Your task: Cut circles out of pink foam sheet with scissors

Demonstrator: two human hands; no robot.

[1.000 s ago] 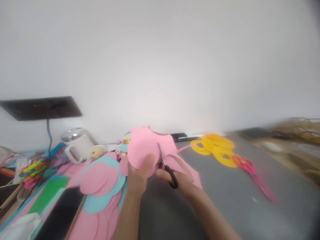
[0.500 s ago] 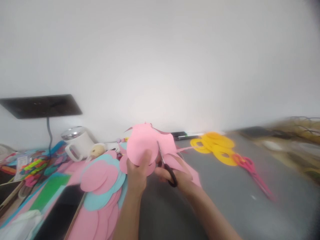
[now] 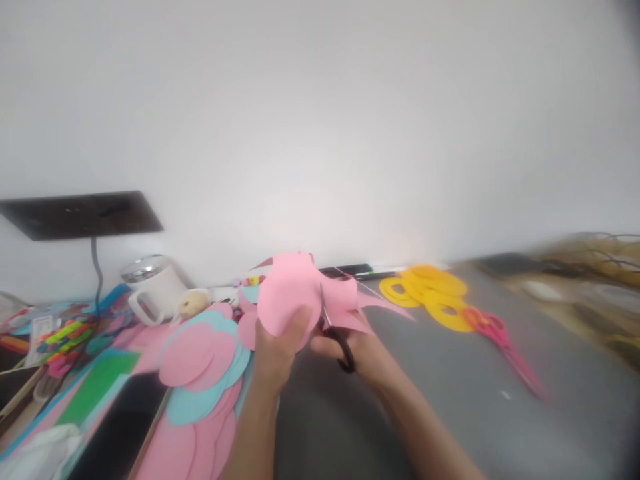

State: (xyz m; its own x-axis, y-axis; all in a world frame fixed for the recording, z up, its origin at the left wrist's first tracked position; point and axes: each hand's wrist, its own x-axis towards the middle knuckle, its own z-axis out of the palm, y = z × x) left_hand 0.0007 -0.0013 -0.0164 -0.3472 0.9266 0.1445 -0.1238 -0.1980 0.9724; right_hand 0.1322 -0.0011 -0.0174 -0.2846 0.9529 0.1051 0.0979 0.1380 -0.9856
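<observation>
My left hand (image 3: 283, 343) pinches a sheet of pink paper (image 3: 287, 293) in the middle of the view, thumb on its near face. The part it holds has a rounded outline, and a curling offcut hangs from the right side. In my right hand (image 3: 357, 350) is a pair of scissors with black handles (image 3: 347, 351). Their blades point up and away from me, against the paper at the right edge of the rounded part. The paper hides some of my right fingers. Left of my hands lie overlapping pink and blue paper circles (image 3: 200, 357).
Yellow paper rings (image 3: 440, 283) and pink scissors (image 3: 505, 347) lie to the right on the grey table (image 3: 450, 413). A white mug (image 3: 155, 290) stands at the back left. A black phone-like slab (image 3: 117, 427) lies near left. Pens (image 3: 350, 270) lie along the wall.
The pink paper has turned a little, and its offcut now sticks out further to the right in pointed strips. The scissors remain at the paper's edge, slightly further right along it.
</observation>
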